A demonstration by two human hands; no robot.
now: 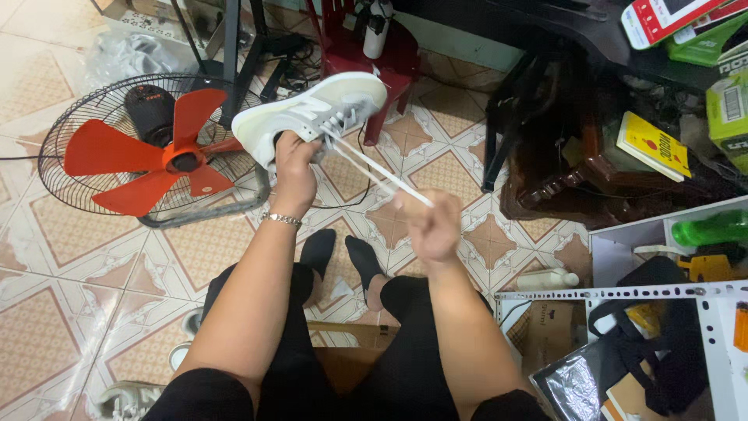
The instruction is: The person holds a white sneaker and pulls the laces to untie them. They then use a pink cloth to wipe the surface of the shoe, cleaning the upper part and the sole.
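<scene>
A pale grey and white sneaker (pixel 312 107) is held up sideways in front of me, sole turned up and away. My left hand (pixel 294 158) grips it from below near the heel; a silver bracelet sits on that wrist. White laces (pixel 374 171) stretch taut from the eyelets down to my right hand (pixel 430 224), which is closed on their ends and pulled back toward me. My black-clad legs and black socks (pixel 343 253) are below on the tiled floor.
A floor fan with red blades (pixel 156 148) stands at the left. A red plastic chair (pixel 366 54) is behind the shoe. Dark wooden furniture (pixel 561 164), a yellow booklet (pixel 653 145), a white metal shelf (pixel 701 312) and another shoe (pixel 125 399) crowd the right and the lower left.
</scene>
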